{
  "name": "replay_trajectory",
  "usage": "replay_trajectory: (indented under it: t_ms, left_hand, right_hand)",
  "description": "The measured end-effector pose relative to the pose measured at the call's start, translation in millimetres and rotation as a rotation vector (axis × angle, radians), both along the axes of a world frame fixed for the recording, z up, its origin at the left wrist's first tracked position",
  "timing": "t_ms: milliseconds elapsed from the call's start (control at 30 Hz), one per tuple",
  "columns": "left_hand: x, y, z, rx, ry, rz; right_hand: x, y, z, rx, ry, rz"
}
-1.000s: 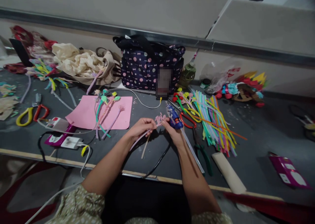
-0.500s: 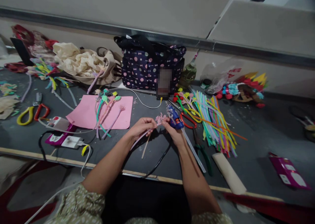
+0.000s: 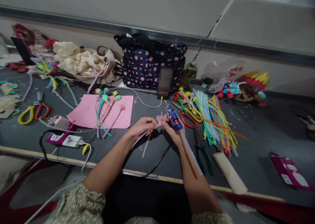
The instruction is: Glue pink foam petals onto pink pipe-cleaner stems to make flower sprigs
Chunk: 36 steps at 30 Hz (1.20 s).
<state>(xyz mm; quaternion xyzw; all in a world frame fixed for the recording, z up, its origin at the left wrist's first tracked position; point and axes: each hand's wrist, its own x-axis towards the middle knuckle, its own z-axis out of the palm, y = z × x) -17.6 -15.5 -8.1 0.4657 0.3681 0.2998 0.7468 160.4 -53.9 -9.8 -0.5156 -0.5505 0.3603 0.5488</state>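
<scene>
My left hand (image 3: pixel 143 126) pinches a pink pipe-cleaner flower (image 3: pixel 160 118) by its lilac stem, which trails down to the left. My right hand (image 3: pixel 173 132) grips a blue glue gun (image 3: pixel 173 118) with its nozzle close to the flower head. A clear glue stick (image 3: pixel 191 150) juts from the back of the gun, and a black cord (image 3: pixel 157 163) runs from it over the table's front edge. Both hands hover just above the dark table (image 3: pixel 258 142).
A pink sheet (image 3: pixel 86 114) with finished pipe-cleaner flowers (image 3: pixel 106 109) lies left. A bundle of coloured pipe cleaners (image 3: pixel 214 119), red scissors (image 3: pixel 188 119) and green pliers (image 3: pixel 204 153) lie right. A polka-dot bag (image 3: pixel 152 64) stands behind. Power strip (image 3: pixel 65 137), scissors (image 3: pixel 33 112), cardboard tube (image 3: pixel 230 173).
Both hands stay together at the flower. The glue gun has tilted slightly, its glue stick swinging a little to the left.
</scene>
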Motion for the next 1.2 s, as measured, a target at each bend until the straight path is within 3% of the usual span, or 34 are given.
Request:
replay_trajectory:
  t_ms: [467, 767, 1200]
  left_hand:
    - [0, -1, 2.7, -0.025, -0.021, 0.009]
    - [-2, -2, 3.5, -0.024, -0.153, 0.077]
    - [-1, 3, 0.5, -0.025, -0.304, 0.237]
  right_hand:
    - [-2, -2, 3.1, 0.037, 0.001, -0.056]
    - [-2, 5, -2.5, -0.005, 0.365, -0.205]
    - [-5, 4, -8.8, -0.084, 0.281, -0.188]
